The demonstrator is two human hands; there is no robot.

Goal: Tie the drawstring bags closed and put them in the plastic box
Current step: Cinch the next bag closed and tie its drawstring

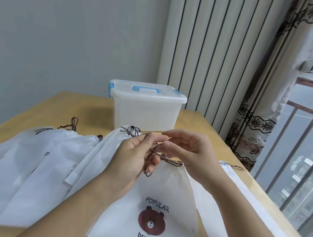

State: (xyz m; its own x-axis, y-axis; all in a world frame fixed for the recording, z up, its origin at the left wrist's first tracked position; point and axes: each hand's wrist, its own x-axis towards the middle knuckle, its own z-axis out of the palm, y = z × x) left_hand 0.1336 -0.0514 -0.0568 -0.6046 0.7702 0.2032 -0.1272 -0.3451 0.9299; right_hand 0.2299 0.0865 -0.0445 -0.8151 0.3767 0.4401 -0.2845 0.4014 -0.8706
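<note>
A white drawstring bag [156, 198] printed with a brown bear lies in front of me, its mouth gathered at the top. Its brown cord [160, 157] crosses between my hands. My left hand [135, 156] pinches one strand of the cord, and a loop hangs below its fingers. My right hand [189, 150] pinches the other strand just above the gathered mouth. The translucent plastic box [145, 112] stands behind my hands with its lid shut and blue handle and latches.
Several more white drawstring bags [26, 169] lie spread over the left of the wooden table [35, 111], and another bag [240, 203] lies to the right. A radiator, a curtain and a window railing stand beyond the table on the right.
</note>
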